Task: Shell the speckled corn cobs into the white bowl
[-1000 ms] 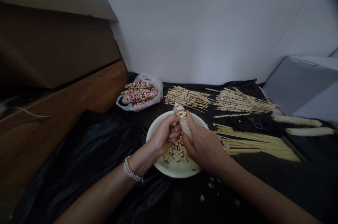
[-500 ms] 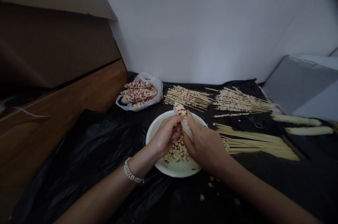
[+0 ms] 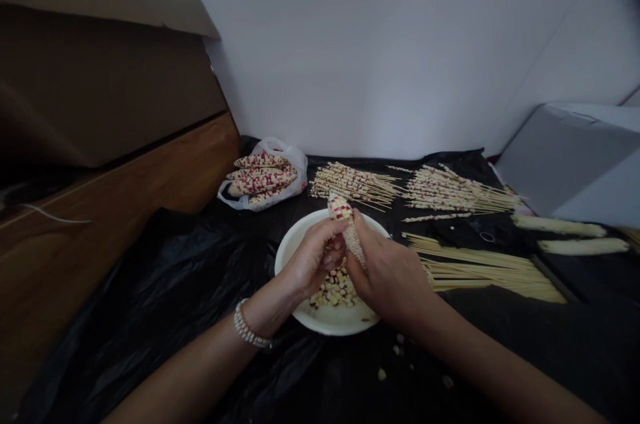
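Note:
Above a white bowl (image 3: 295,241), both my hands are on one ear of corn (image 3: 341,208). Its tip still carries yellow and dark red kernels, while the lower part is stripped to the pale cob. My right hand (image 3: 390,267) wraps round the bare lower part. From the other side, my left hand (image 3: 316,257) presses its thumb against the edge of the kernels, its fingers curled below the cob. Loose corn kernels (image 3: 334,291) lie in the bowl under my hands. A beaded bracelet (image 3: 249,327) circles my left wrist.
Whole ears of corn (image 3: 263,177) fill a white plastic bag (image 3: 299,189) at the back left. Skewers threaded with kernels (image 3: 345,181) lie behind the bowl, plain sticks (image 3: 490,271) to its right. Two bare cobs (image 3: 583,247) are farther right. Black plastic sheeting (image 3: 165,291) covers the surface.
Almost nothing differs. Both hands keep their hold on the ear of corn over the bowl, and the whole view has shifted very slightly.

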Demonstrator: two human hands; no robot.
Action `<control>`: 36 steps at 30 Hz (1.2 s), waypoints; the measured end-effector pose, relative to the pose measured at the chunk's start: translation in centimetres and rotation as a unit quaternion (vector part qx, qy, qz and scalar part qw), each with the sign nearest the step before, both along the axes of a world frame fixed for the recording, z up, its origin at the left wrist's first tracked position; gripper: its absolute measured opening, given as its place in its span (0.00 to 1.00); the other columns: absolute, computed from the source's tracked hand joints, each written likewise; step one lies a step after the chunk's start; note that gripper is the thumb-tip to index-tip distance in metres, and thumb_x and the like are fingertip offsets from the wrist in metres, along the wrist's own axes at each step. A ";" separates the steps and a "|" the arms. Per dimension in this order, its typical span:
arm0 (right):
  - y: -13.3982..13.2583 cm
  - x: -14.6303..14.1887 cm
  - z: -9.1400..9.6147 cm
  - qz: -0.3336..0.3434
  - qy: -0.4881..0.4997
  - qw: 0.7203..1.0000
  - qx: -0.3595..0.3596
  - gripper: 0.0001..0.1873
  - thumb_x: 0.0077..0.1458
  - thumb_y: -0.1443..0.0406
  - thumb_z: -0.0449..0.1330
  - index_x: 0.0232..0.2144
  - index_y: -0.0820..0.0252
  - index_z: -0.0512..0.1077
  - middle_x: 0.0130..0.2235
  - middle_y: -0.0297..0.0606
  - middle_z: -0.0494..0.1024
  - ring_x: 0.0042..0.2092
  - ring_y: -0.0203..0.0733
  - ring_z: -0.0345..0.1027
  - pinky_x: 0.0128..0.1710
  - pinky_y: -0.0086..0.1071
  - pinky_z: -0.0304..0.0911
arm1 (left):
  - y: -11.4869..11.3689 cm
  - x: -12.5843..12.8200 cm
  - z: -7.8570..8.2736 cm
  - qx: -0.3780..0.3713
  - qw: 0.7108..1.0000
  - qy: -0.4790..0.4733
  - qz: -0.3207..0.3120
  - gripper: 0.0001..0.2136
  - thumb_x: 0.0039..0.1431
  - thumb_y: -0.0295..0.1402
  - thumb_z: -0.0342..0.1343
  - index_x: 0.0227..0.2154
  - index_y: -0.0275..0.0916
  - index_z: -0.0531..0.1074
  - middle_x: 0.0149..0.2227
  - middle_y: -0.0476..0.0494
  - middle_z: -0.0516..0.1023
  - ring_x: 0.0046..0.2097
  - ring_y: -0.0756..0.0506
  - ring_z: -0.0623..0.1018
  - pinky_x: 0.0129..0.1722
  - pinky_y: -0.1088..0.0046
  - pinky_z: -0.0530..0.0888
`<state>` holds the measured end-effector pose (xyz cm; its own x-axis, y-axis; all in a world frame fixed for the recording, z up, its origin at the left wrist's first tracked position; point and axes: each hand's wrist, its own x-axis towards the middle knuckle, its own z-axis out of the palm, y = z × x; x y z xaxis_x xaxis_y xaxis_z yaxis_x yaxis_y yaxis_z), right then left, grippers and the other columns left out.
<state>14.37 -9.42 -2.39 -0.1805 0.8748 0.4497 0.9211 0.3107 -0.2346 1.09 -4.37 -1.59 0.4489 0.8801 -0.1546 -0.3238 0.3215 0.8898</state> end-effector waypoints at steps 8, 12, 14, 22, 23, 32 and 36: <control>-0.3 -0.1 0.4 0.002 -0.016 1.000 -0.022 0.31 0.60 0.63 0.47 0.63 0.73 0.57 0.43 0.55 0.79 0.37 0.51 0.75 0.33 0.41 0.69 | -0.1 0.4 -0.3 -0.011 0.998 0.048 0.038 0.10 0.47 0.32 0.52 0.18 0.40 0.57 0.16 0.56 0.55 0.17 0.57 0.52 0.17 0.78 0.47; -0.3 0.1 0.5 0.020 0.007 0.998 -0.054 0.32 0.60 0.63 0.48 0.64 0.72 0.55 0.44 0.55 0.78 0.41 0.52 0.75 0.38 0.44 0.69 | -0.1 0.4 0.2 -0.045 0.997 0.049 0.030 0.07 0.43 0.32 0.50 0.16 0.40 0.57 0.15 0.55 0.57 0.17 0.57 0.52 0.17 0.78 0.47; -0.1 0.2 0.6 0.030 0.030 0.996 -0.074 0.31 0.59 0.63 0.49 0.63 0.70 0.56 0.45 0.53 0.78 0.43 0.53 0.74 0.41 0.45 0.69 | -0.2 0.4 0.4 -0.041 0.998 0.048 0.025 0.07 0.42 0.33 0.50 0.16 0.39 0.58 0.15 0.55 0.57 0.17 0.57 0.52 0.17 0.78 0.47; 0.2 0.7 1.3 0.091 0.155 0.976 -0.122 0.27 0.57 0.65 0.53 0.59 0.59 0.62 0.43 0.43 0.80 0.42 0.49 0.74 0.41 0.40 0.68 | 0.0 0.2 -0.9 0.002 0.997 0.054 0.059 0.06 0.39 0.28 0.53 0.16 0.38 0.60 0.19 0.54 0.59 0.20 0.56 0.56 0.18 0.80 0.51; 0.2 0.7 1.4 0.101 0.171 0.972 -0.126 0.25 0.57 0.65 0.52 0.57 0.58 0.64 0.41 0.42 0.80 0.41 0.48 0.74 0.40 0.39 0.67 | 0.0 0.2 -1.1 0.015 0.996 0.053 0.063 0.06 0.39 0.26 0.53 0.16 0.37 0.60 0.20 0.54 0.59 0.21 0.56 0.56 0.18 0.80 0.51; 0.5 0.9 1.6 0.085 0.216 0.964 -0.129 0.27 0.56 0.65 0.53 0.58 0.59 0.63 0.42 0.42 0.80 0.41 0.48 0.73 0.43 0.41 0.65 | 0.4 -0.4 0.5 -0.117 0.989 -0.072 -0.047 0.09 0.52 0.34 0.55 0.22 0.35 0.64 0.21 0.54 0.61 0.17 0.60 0.50 0.15 0.83 0.46; 0.5 0.7 1.3 0.076 0.200 0.969 -0.127 0.29 0.56 0.65 0.52 0.61 0.58 0.60 0.42 0.42 0.80 0.40 0.48 0.74 0.41 0.40 0.66 | 0.4 -0.4 0.7 -0.124 0.988 -0.078 -0.042 0.09 0.53 0.33 0.55 0.22 0.35 0.63 0.20 0.54 0.60 0.16 0.59 0.52 0.14 0.84 0.47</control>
<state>15.06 -8.97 -1.05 -0.1711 0.9433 0.2844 0.6890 0.3209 -0.6498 0.70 -4.01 -0.86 0.5541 0.7824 -0.2843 -0.4132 0.5549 0.7221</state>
